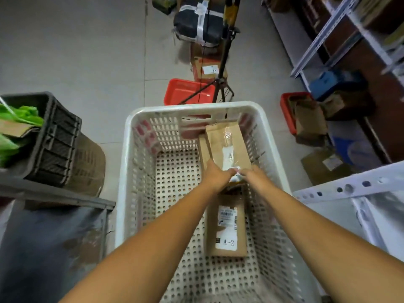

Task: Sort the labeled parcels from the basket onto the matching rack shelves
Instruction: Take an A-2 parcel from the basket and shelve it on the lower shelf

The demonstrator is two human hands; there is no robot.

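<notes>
Head view — both hands reaching into white basket [131, 171]: left hand [215, 174] and right hand [253, 174] gripping near end of tilted brown parcel [227, 147], probably lifting it for shelving; A-2 parcel [227, 230] lying flat beneath — waiting.

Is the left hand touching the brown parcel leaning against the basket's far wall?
Touching. The head view shows the left hand lying on the near end of the leaning brown parcel, no gap visible between them.

White tag on the near parcel [226, 228] in the basket [129, 171] reads "A-2"; the barcode label above it is too small to read. Labels on the far parcel [227, 147] and floor boxes are illegible.
</notes>
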